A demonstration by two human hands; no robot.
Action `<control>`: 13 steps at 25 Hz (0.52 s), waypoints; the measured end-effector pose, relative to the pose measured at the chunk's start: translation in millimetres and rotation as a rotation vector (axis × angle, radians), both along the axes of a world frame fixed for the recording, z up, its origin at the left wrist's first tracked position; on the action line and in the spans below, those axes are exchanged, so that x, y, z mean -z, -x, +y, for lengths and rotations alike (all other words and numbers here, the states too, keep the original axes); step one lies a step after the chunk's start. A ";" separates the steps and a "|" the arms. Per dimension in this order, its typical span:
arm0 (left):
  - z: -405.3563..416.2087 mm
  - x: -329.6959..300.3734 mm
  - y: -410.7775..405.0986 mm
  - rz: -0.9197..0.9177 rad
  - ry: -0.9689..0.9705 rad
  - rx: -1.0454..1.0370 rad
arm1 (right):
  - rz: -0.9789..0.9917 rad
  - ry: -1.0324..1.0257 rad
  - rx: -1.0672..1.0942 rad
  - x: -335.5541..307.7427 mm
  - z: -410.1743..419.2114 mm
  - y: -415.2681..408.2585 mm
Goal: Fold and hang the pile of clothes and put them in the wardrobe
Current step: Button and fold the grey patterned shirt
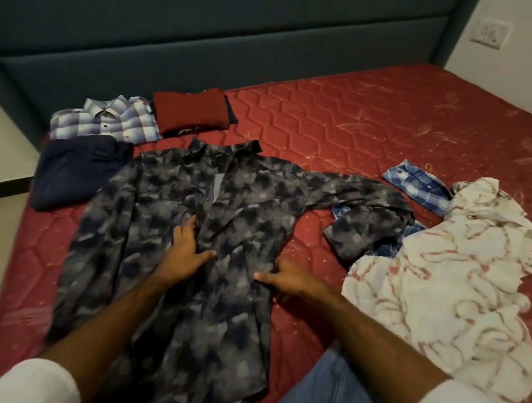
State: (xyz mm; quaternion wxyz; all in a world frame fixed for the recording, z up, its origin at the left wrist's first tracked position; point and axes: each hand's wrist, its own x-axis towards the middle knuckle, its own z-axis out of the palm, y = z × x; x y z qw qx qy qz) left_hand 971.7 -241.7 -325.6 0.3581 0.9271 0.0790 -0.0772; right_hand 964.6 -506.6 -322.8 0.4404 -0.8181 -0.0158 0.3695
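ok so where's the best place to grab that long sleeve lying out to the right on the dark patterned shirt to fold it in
Probably at the cuff, coming from the right. The sleeve of the dark shirt bends back at the elbow, so the cuff lies free on the mattress, nearest the right hand.

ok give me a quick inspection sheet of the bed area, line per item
surface: red quilted mattress, bare, no sheet.
job's things: dark patterned shirt spread flat; folded checked shirt, maroon top and navy garment at the far left; unfolded white printed cloth and blue checked shirt at right.
clutter: nothing seen.
grip: left hand flat on the patterned shirt; right hand pinches its edge.
cables: nothing seen.
surroundings: padded headboard, wall socket.
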 end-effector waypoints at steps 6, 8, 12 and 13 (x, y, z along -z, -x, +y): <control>28.9 2.1 72.8 0.099 0.137 -0.007 | 0.037 -0.235 0.430 0.4 2.3 31.5; 39.8 4.7 85.8 0.068 0.022 0.025 | -0.106 -0.082 0.463 -7.8 -21.2 36.2; 45.9 1.7 103.9 0.053 0.015 0.067 | -0.514 0.641 0.197 -18.0 -41.8 61.8; 45.5 0.5 108.4 0.052 -0.005 0.097 | -0.698 0.790 0.096 -21.1 -36.5 69.5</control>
